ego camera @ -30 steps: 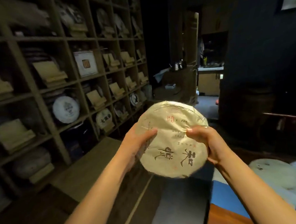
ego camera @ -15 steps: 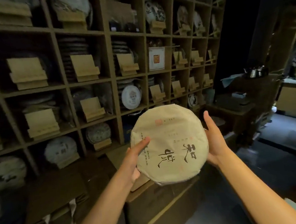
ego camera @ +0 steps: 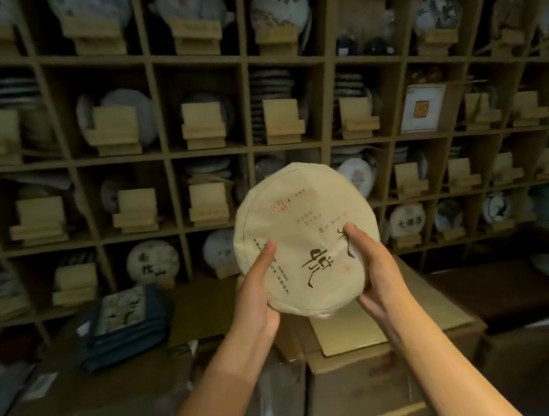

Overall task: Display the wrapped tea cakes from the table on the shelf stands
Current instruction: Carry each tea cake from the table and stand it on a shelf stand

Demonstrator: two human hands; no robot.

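A wall of wooden shelves (ego camera: pixel 167 156) fills the view, split into square cubbies. Most cubbies hold a small stepped wooden stand at the front. At far left, many stands are bare, such as the empty stand (ego camera: pixel 38 220) in the third row, so each looks ready to prop a disc upright, face out. Lower left, a displayed cake (ego camera: pixel 152 261) with dark brush lettering sits on its stand, showing how the finished display looks. Under it, a folded blue cloth (ego camera: pixel 123 326) lies on cardboard boxes (ego camera: pixel 346 345).

In the centre, a person holds one wrapped tea cake (ego camera: pixel 306 238), a pale paper-covered disc with black calligraphy. It is in the air in front of the third and fourth shelf rows, touching no stand. The left hand (ego camera: pixel 258 296) grips its lower left edge, thumb pressed on the front face, fingers hidden behind. The right hand (ego camera: pixel 372 265) grips the lower right edge the same way. Holding from below at both sides likely keeps the printed face turned outward and the disc steady.

To the right, more stands are free, and a few small cakes sit in the fourth row.
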